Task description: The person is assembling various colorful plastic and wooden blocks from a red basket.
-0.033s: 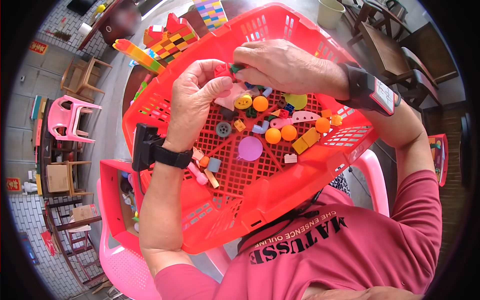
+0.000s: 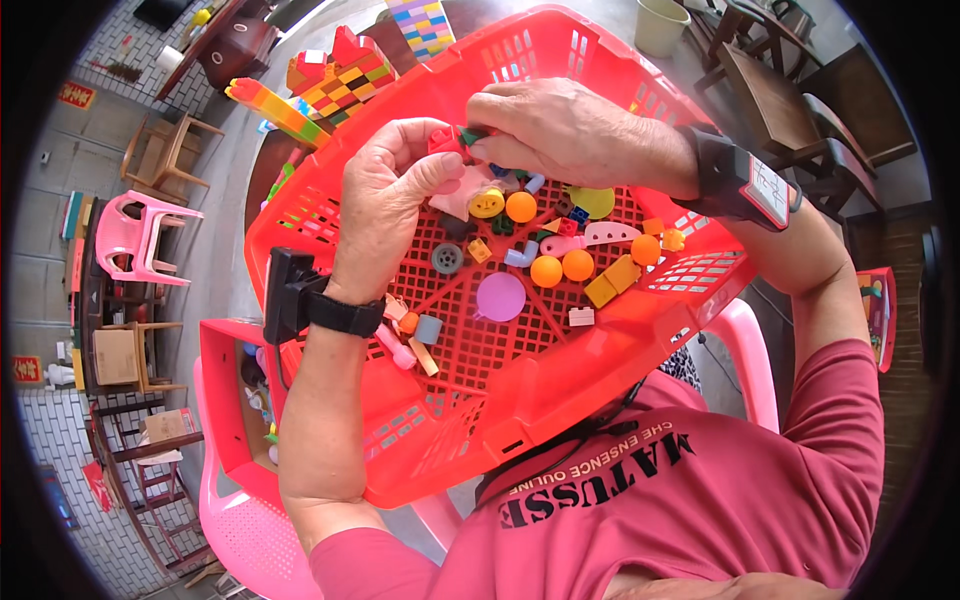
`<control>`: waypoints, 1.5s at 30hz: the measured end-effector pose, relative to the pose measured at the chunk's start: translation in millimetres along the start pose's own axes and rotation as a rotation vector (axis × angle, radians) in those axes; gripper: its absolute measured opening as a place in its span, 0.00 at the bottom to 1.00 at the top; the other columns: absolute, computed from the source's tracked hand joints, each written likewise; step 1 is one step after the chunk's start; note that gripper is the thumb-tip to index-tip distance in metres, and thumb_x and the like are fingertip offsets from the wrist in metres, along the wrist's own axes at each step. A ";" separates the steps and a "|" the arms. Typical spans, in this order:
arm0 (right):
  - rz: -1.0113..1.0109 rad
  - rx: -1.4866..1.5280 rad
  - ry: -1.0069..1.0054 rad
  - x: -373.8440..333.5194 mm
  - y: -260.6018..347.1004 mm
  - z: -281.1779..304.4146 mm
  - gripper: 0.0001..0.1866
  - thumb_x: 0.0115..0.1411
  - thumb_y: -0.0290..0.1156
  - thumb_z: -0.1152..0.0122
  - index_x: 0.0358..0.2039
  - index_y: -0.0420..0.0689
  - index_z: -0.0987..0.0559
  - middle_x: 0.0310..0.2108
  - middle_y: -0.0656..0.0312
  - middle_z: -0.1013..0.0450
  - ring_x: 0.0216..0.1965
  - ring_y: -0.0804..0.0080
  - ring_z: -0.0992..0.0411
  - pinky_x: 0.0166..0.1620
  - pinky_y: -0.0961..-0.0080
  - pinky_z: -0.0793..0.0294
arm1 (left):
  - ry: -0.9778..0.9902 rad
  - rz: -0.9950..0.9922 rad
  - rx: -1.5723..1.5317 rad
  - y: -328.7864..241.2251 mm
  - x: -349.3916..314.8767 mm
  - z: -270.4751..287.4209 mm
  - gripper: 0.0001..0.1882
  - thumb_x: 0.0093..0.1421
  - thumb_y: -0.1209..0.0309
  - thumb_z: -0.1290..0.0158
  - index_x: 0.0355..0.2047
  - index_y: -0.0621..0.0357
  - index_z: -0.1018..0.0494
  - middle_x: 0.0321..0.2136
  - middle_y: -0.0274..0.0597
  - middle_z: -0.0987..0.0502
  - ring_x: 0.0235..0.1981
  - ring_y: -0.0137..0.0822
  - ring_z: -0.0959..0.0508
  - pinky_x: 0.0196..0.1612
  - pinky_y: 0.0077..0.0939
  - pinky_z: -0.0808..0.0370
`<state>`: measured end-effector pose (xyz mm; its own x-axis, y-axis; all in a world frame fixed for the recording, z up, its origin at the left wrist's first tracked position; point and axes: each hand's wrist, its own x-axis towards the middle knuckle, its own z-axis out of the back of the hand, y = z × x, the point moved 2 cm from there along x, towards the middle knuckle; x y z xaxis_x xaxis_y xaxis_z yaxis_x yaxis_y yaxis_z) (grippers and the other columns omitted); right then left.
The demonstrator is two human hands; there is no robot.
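Observation:
Above the far part of a large red plastic basket [image 2: 525, 440], my two hands meet. Thumb and fingers of my left hand [image 2: 398, 180] pinch a red toy building brick [image 2: 444, 141]. My right hand [image 2: 550, 125] comes from the right, its fingers closed on a small dark green piece [image 2: 472, 136] that touches the red brick; most of this piece is hidden. Beneath them on the basket's grid floor lie orange balls [image 2: 546, 271], a yellow round piece [image 2: 487, 204], a purple disc [image 2: 500, 297], a grey wheel [image 2: 447, 258] and yellow bricks [image 2: 603, 290].
Beyond the basket stand a multicoloured brick build [image 2: 345, 82] and a pastel brick block [image 2: 422, 25]. At the left, a red box [image 2: 228, 400] with toys rests on a pink chair [image 2: 250, 535]. A pink stool [image 2: 140, 237] and wooden chairs [image 2: 172, 150] stand farther left.

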<state>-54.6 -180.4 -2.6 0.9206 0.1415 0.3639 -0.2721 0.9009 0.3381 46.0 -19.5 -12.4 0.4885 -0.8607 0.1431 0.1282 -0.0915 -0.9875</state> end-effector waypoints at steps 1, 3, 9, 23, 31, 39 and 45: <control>-0.001 0.022 0.007 0.4 -1.1 -1.2 0.15 0.62 0.39 0.51 0.34 0.38 0.31 0.29 0.50 0.32 0.34 0.49 0.31 0.36 0.59 0.33 | -0.011 -0.004 0.018 -1.3 -0.4 0.3 0.13 0.59 0.71 0.46 0.43 0.63 0.31 0.36 0.39 0.25 0.36 0.26 0.23 0.40 0.20 0.24; -0.003 0.047 0.014 0.9 -1.6 -2.3 0.15 0.62 0.39 0.51 0.34 0.38 0.31 0.29 0.49 0.33 0.34 0.49 0.32 0.37 0.59 0.34 | -0.021 -0.004 0.037 -2.5 -1.3 1.0 0.13 0.59 0.71 0.46 0.43 0.63 0.31 0.36 0.39 0.24 0.36 0.26 0.23 0.40 0.20 0.25; 0.131 0.151 -0.094 -0.7 0.9 0.6 0.15 0.61 0.39 0.52 0.29 0.37 0.32 0.24 0.47 0.33 0.31 0.47 0.31 0.33 0.58 0.33 | -0.091 -0.127 0.113 -15.0 -6.9 -8.6 0.09 0.57 0.76 0.45 0.38 0.63 0.29 0.30 0.34 0.24 0.31 0.21 0.25 0.34 0.15 0.27; 0.203 0.499 -0.109 -4.7 11.7 -2.4 0.19 0.64 0.39 0.59 0.25 0.35 0.33 0.18 0.55 0.40 0.21 0.65 0.39 0.28 0.70 0.37 | -0.171 -0.462 0.657 -25.7 -14.5 -15.6 0.12 0.51 0.76 0.42 0.37 0.59 0.28 0.30 0.44 0.24 0.31 0.38 0.21 0.34 0.27 0.26; -0.338 1.059 0.262 -10.8 21.2 8.5 0.20 0.64 0.42 0.57 0.22 0.41 0.33 0.15 0.67 0.43 0.17 0.78 0.46 0.22 0.79 0.45 | -0.118 -0.463 0.645 -26.4 -13.6 -14.4 0.12 0.52 0.76 0.43 0.37 0.60 0.28 0.30 0.44 0.24 0.32 0.40 0.22 0.36 0.28 0.26; -0.558 1.463 0.337 -11.9 13.7 -2.8 0.21 0.64 0.46 0.54 0.21 0.44 0.30 0.12 0.71 0.48 0.14 0.81 0.52 0.20 0.80 0.48 | -0.134 -0.586 0.777 -28.6 -14.2 -18.9 0.12 0.51 0.76 0.42 0.37 0.60 0.28 0.33 0.45 0.24 0.35 0.43 0.22 0.38 0.30 0.26; -0.552 1.523 0.380 -12.7 13.3 -4.9 0.21 0.65 0.45 0.55 0.26 0.41 0.27 0.11 0.72 0.49 0.13 0.82 0.52 0.20 0.80 0.49 | -0.133 -0.541 0.755 -25.3 -15.5 -19.2 0.13 0.50 0.76 0.41 0.38 0.61 0.27 0.34 0.46 0.24 0.36 0.43 0.22 0.39 0.30 0.26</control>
<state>-68.5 -168.3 -6.9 0.9416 0.2540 -0.2210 0.2927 -0.2931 0.9102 18.6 -13.5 9.1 0.2870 -0.7278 0.6229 0.8702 -0.0737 -0.4872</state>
